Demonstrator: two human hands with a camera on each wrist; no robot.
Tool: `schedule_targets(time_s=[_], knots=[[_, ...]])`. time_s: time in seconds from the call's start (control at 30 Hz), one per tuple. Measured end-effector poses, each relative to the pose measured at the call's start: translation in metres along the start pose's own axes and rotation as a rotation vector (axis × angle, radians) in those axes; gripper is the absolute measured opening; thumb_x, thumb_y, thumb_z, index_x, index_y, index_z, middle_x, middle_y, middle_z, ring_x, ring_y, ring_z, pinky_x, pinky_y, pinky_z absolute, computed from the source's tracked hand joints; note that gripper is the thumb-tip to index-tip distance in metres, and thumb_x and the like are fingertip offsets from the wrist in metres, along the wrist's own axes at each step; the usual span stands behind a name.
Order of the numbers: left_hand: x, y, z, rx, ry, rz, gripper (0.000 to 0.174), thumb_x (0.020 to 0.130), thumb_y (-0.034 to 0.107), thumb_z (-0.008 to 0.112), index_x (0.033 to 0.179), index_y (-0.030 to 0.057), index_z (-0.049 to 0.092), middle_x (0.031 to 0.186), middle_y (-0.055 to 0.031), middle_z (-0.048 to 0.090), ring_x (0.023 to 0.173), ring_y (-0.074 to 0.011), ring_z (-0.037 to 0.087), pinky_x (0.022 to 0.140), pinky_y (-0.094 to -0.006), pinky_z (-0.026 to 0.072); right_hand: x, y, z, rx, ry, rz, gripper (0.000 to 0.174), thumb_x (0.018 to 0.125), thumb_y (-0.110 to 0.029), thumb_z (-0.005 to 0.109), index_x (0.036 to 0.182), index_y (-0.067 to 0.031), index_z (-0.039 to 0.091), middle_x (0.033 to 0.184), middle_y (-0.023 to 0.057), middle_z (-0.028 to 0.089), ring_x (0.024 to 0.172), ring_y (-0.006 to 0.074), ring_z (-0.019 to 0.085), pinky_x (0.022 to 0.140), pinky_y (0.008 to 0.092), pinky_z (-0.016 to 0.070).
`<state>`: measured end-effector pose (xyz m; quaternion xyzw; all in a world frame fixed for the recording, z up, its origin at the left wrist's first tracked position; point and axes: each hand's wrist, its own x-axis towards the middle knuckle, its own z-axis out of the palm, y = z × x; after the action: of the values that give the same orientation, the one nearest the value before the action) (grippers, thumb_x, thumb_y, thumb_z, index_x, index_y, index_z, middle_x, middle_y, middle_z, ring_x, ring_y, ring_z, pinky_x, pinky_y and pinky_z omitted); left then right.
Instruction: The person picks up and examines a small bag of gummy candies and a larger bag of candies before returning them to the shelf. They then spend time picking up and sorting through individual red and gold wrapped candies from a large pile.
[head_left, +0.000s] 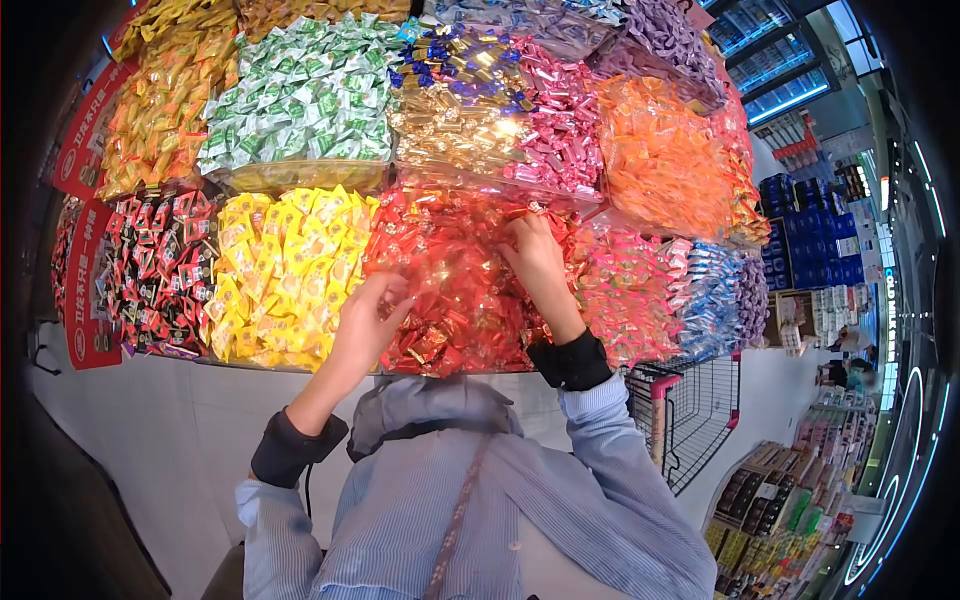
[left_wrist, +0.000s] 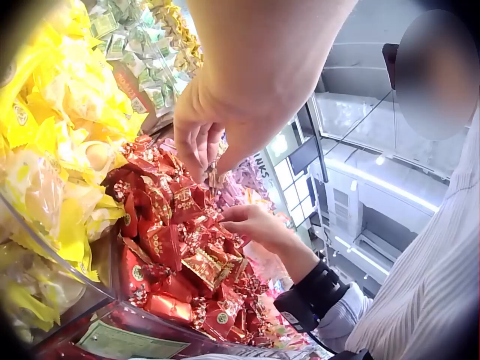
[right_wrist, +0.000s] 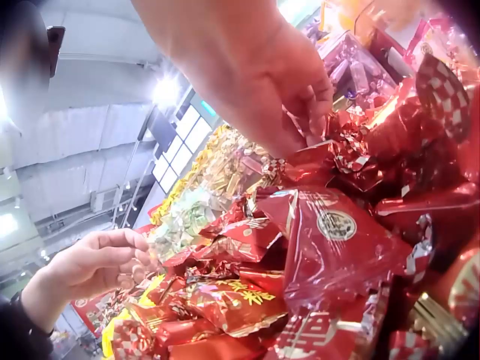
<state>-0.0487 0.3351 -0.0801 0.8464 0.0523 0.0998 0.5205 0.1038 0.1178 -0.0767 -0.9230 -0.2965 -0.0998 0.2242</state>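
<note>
Red-wrapped candies (head_left: 440, 335) fill a bin at the front of the display, right in front of the person. The right hand (head_left: 537, 255) reaches into the far right part of this heap. In the right wrist view, its curled fingers and thumb pinch a red-wrapped candy (right_wrist: 311, 156). The left hand (head_left: 368, 318) hovers over the near left side of the red heap, beside the yellow-wrapped candies (head_left: 290, 270). Its fingers hang loosely curled, and the right wrist view shows nothing held in that left hand (right_wrist: 94, 266).
Green-and-white candies (head_left: 300, 95) and gold-wrapped ones (head_left: 455, 130) lie in bins behind. Black-and-red packets (head_left: 160, 265) are at the left, pink-and-green candies (head_left: 630, 295) at the right. Clear dividers separate the bins. A shopping cart (head_left: 700, 405) stands to the right.
</note>
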Motion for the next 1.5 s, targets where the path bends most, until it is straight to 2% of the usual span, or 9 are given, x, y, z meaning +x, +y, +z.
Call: schedule_targets(time_s=[0.1,0.23,0.3,0.47,0.63,0.8,1.0,1.13,1.5], knots=[[0.002,0.004,0.005,-0.065,0.001,-0.014,0.021,0.076,0.001,0.067,0.094,0.0026,0.057,0.079,-0.0096,0.059,0.071,-0.0205,0.059,0.062,-0.0298,0.0479,-0.002,-0.006,-0.013,0.051,0.028,0.031,0.021,0.071,-0.012,0.07,0.087,-0.0026,0.062,0.084,0.0121,0.059,0.083,0.0296,0.056,0.071,0.0389,0.046],[0.008,0.007,0.006,-0.035,-0.02,-0.024,0.021,0.076,0.002,0.067,0.095,0.0027,0.057,0.081,-0.01,0.059,0.071,-0.0199,0.059,0.062,-0.0295,0.0479,-0.01,0.005,-0.049,0.121,0.235,0.196,0.02,0.075,-0.015,0.07,0.086,-0.0014,0.063,0.08,0.0127,0.062,0.074,0.0273,0.058,0.067,0.0368,0.0459],[0.01,0.003,0.008,-0.059,-0.03,-0.034,0.021,0.076,0.002,0.067,0.095,0.0024,0.057,0.082,-0.0103,0.06,0.071,-0.0196,0.059,0.062,-0.0293,0.048,-0.018,0.032,-0.055,0.124,0.226,0.365,0.02,0.075,-0.014,0.069,0.088,-0.0004,0.063,0.08,0.0137,0.062,0.069,0.0271,0.057,0.063,0.0354,0.046],[0.016,0.005,0.014,-0.104,-0.048,-0.026,0.019,0.078,0.002,0.066,0.094,0.0018,0.057,0.077,-0.0086,0.059,0.068,-0.0169,0.058,0.061,-0.0283,0.0478,-0.03,0.059,-0.039,0.119,0.118,0.475,0.025,0.074,-0.017,0.071,0.087,-0.0011,0.058,0.069,0.0136,0.061,0.065,0.0306,0.061,0.059,0.0382,0.0467],[0.022,0.011,0.011,-0.045,-0.08,-0.035,0.017,0.081,-0.002,0.063,0.097,0.0004,0.057,0.085,-0.0032,0.059,0.072,-0.0085,0.054,0.064,-0.0221,0.0458,-0.025,0.059,-0.022,0.079,0.066,0.493,0.023,0.073,-0.013,0.072,0.087,0.0008,0.059,0.07,0.0135,0.062,0.065,0.0273,0.062,0.059,0.0357,0.0476],[0.025,0.014,0.011,-0.064,-0.087,-0.04,0.02,0.08,-0.002,0.063,0.099,0.0007,0.057,0.087,-0.0039,0.06,0.074,-0.0084,0.055,0.065,-0.0225,0.0462,-0.022,0.068,-0.014,0.143,0.037,0.399,0.018,0.079,-0.012,0.062,0.092,-0.0011,0.057,0.074,0.0159,0.062,0.07,0.0324,0.062,0.063,0.0409,0.0476],[0.024,0.012,0.015,-0.091,-0.067,-0.052,0.021,0.08,0.001,0.064,0.1,0.0013,0.058,0.084,-0.0062,0.06,0.072,-0.0119,0.057,0.063,-0.0247,0.0473,-0.019,0.06,-0.025,0.279,-0.021,0.467,0.012,0.078,-0.005,0.059,0.089,0.0003,0.06,0.077,0.0168,0.062,0.072,0.0306,0.063,0.064,0.0391,0.0478],[0.026,0.01,0.013,-0.159,-0.039,-0.07,0.022,0.08,0.002,0.064,0.101,0.0017,0.058,0.084,-0.0065,0.061,0.071,-0.013,0.058,0.063,-0.025,0.048,-0.013,0.071,-0.033,0.21,0.171,0.374,0.013,0.077,-0.005,0.06,0.089,-0.0019,0.062,0.076,0.0166,0.063,0.075,0.0318,0.062,0.064,0.0385,0.048],[0.028,0.019,0.011,-0.123,-0.068,-0.062,0.023,0.08,0.002,0.065,0.102,0.0011,0.058,0.085,-0.0066,0.061,0.072,-0.0129,0.059,0.063,-0.0247,0.0481,-0.001,0.079,-0.024,-0.144,-0.014,0.257,0.011,0.072,-0.011,0.067,0.082,-0.0062,0.068,0.083,0.0158,0.063,0.085,0.0331,0.059,0.074,0.0427,0.0482]])
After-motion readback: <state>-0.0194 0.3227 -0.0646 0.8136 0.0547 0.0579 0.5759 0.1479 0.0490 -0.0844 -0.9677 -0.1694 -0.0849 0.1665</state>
